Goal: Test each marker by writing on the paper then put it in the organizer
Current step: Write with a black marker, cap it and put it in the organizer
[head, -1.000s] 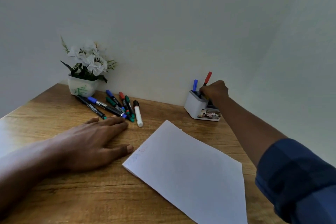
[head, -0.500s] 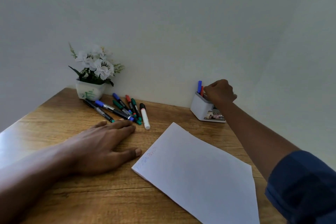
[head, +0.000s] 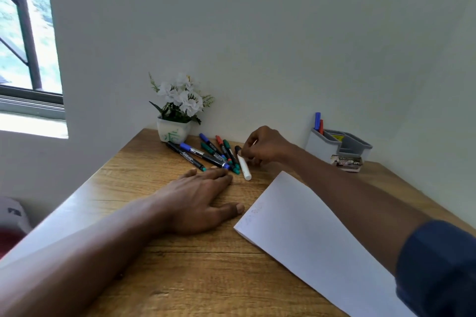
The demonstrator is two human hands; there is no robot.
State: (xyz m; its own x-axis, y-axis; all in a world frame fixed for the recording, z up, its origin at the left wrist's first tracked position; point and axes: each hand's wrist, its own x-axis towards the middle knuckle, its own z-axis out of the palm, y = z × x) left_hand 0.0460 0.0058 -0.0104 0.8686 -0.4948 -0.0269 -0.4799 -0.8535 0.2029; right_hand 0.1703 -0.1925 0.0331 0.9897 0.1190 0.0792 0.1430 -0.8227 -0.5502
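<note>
A pile of several markers [head: 206,154] with blue, green, red and black caps lies on the wooden table [head: 195,273] in front of a flower pot. At the right end of the pile lies a white marker [head: 244,166] with a black cap. My right hand [head: 262,148] reaches over it, fingertips pinched on its upper part near the cap; the marker still rests on the table. My left hand [head: 201,201] lies flat, palm down, just before the pile. The white paper [head: 309,237] sits to the right, faint scribbles at its near-left corner. The grey organizer [head: 345,145] holds a blue and a red marker [head: 319,122].
A white pot of white flowers [head: 175,126] stands at the back against the wall. A small printed box [head: 347,162] leans at the organizer's front. A window [head: 25,46] is at the left. The table's left edge runs diagonally toward me.
My right hand left the organizer, where the red marker now stands beside the blue one, and moved left to the white marker. The view has swung left; my left hand stayed flat.
</note>
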